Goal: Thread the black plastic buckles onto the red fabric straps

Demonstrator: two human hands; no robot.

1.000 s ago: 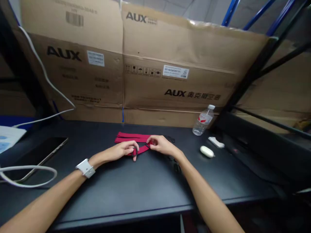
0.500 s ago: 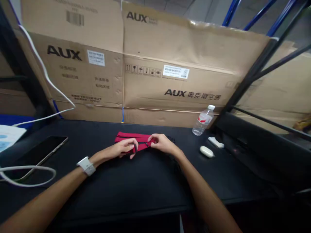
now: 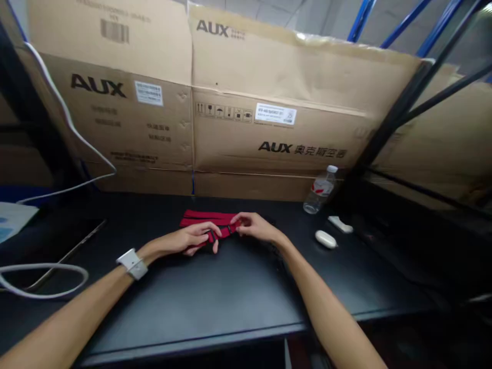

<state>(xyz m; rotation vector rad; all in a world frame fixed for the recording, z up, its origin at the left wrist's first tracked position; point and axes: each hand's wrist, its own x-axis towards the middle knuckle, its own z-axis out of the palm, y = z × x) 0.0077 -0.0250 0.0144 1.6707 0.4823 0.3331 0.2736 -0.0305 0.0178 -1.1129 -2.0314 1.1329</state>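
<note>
A folded red strap (image 3: 209,216) lies across the black table toward the cardboard. My left hand (image 3: 193,238) is closed on the strap's near section by a small black buckle (image 3: 212,236), with some fingers behind it. My right hand (image 3: 257,226) pinches the same section at its right end, close to a second dark fitting (image 3: 229,229). Between the two hands a short length of red webbing runs at a slant. What lies under the palms is hidden. My left wrist wears a watch with a pale band (image 3: 132,264).
Cardboard boxes (image 3: 246,136) stand behind the black table (image 3: 200,302). To the right are a water bottle (image 3: 321,189), a white oval case (image 3: 326,239) and a small white object (image 3: 340,224). A phone (image 3: 73,241), white cable (image 3: 42,265) and paper (image 3: 15,218) lie left.
My left hand's fingers have opened slightly and shifted around the buckle. My right hand has moved a touch left on the strap. The view has shifted a little and the table looks brighter.
</note>
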